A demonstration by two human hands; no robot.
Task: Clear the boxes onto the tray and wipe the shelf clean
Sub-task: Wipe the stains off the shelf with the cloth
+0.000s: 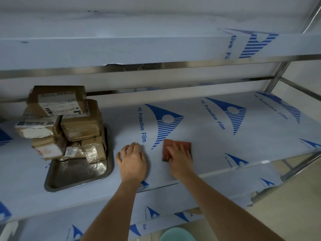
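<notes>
— Steel shelving wrapped in pale blue protective film (199, 122) fills the view; what is seen on the shelf (217, 153) at the level of the hands?

— Two bare hands are laid on the film, close together near the front edge. The left hand (132, 161) is spread flat, fingers straight, nothing held. The right hand (179, 160) is pressed palm-down on a reddish-brown cloth (171, 147), fingers extended over it — the cloth's far corners are left showing beyond the fingertips.

— And the boxes?

— A stack of brown cardboard boxes (64, 122) with white labels is piled on a metal tray (78, 173), just to the left of the left hand. The stack is crowded toward the tray's far end and leans unevenly; the near part of the tray is left bare.

— Anything else nearby?

— An upper shelf (121, 49), also film-covered, is seen above the hands, and a pale green basin (175, 234) is glimpsed below, between the forearms.
</notes>
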